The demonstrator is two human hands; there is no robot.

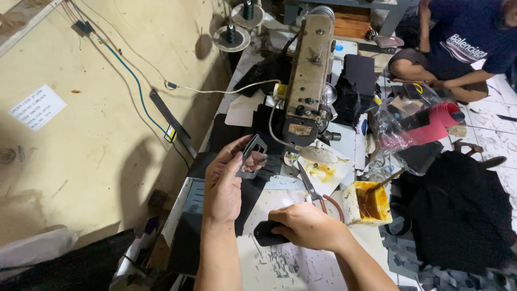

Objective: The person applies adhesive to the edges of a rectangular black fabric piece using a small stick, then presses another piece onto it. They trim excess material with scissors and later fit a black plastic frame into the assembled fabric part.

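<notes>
While we are holding a small dark cut piece with a window-shaped opening (252, 156) up in our left hand (223, 186), we are pressing our right hand (307, 226) down on a second dark piece with a rounded end (267, 234). That one is lying flat on the scuffed white worktop (280, 267), toward its near edge. We judge that we are in the middle of pairing or checking two cut parts, one lifted for a look and one waiting flat.

The left hand is raised above the worktop's left side, wrist straight, thumb and fingertips pinching the windowed piece narrowly by its lower edge so that it is standing nearly upright and tilted slightly right. The right hand is lying palm down, knuckles toward us, fingers curled over the rounded piece; we cannot tell how tightly they are gripping it.

Scissors (309, 186) are resting just beyond the right hand, points toward the old beige sewing machine (308, 81) at the far edge. An open yellow pot of glue (369, 202) with a stick in it is standing at the right edge, and another person (458, 48) is sitting on the floor well beyond.

As we judge it, the next move is calling for care in lining up the two pieces' edges, with the right hand keeping the flat piece from sliding.
</notes>
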